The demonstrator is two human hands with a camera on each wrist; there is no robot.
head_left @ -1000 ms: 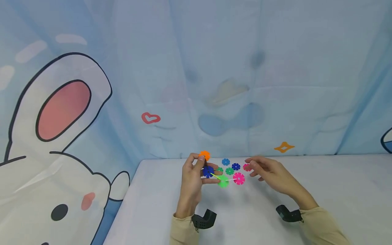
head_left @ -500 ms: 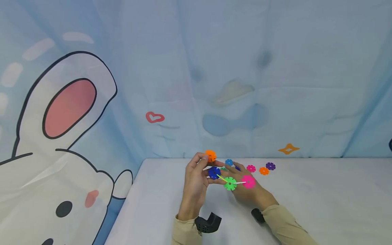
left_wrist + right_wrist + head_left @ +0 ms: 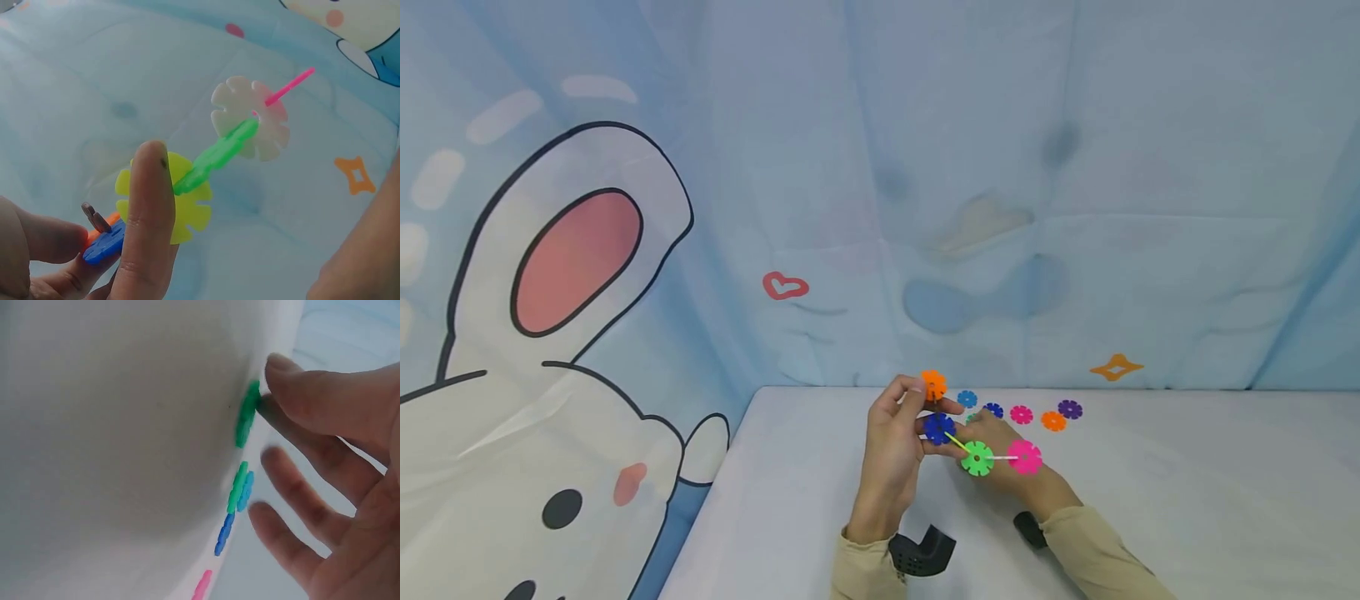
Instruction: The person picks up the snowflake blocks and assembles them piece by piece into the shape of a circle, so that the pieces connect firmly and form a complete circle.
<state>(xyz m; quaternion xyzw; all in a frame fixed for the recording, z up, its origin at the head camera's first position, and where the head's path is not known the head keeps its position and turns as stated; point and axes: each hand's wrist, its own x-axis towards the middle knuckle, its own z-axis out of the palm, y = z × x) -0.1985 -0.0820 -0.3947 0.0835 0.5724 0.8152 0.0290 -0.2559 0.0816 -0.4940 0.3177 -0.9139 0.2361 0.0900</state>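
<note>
- Here, the left hand (image 3: 891,442) grips a chain of notched discs, its thumb at the orange disc (image 3: 934,383).
- From there the chain runs through a brown disc (image 3: 95,218), a blue disc (image 3: 940,428), a yellow disc (image 3: 190,215), a green disc (image 3: 977,458) and a white disc (image 3: 234,103) to a pink disc (image 3: 1025,457), held above the tabletop (image 3: 805,483).
- The right hand (image 3: 1000,437) is reaching with fingers loose and apart, holding nothing; its index fingertip is at a darker green disc (image 3: 246,419), though whether they touch I cannot tell.
- Along the tabletop's far edge lie another green disc (image 3: 237,487), a light blue disc (image 3: 967,399), a dark blue disc (image 3: 993,409) and a small pink disc (image 3: 1022,414).
- Further toward the far right corner are a loose orange disc (image 3: 1054,422) and a purple disc (image 3: 1071,409).
- Beyond the far edge hangs a blue cloth (image 3: 1180,125).
</note>
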